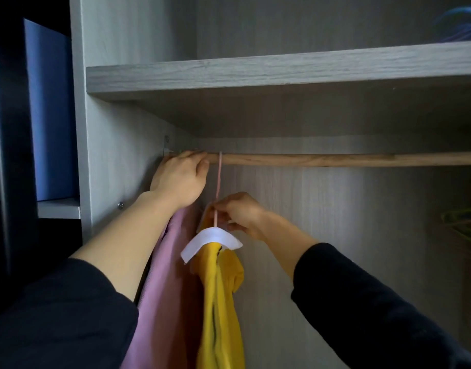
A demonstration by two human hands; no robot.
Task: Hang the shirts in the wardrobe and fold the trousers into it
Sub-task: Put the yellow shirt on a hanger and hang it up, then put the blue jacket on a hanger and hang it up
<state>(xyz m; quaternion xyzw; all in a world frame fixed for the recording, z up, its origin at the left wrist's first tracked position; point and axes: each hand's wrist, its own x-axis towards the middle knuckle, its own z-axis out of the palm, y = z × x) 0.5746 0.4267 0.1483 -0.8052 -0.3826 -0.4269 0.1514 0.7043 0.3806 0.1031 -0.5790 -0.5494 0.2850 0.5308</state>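
yellow shirt (218, 302): hung, pink hanger (219, 182) on rail (335, 159) | pink shirt (165, 288): just left

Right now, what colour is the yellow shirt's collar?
White collar; the head view shows it.

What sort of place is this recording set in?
Likely the inside of a wardrobe: a wooden rail under a shelf, a yellow shirt hanging from it, spare hangers at right.

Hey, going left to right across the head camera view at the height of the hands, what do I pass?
Blue panel → wardrobe side wall → left hand, gripping the wooden rail → right hand, pinching the pink hanger → green hangers.
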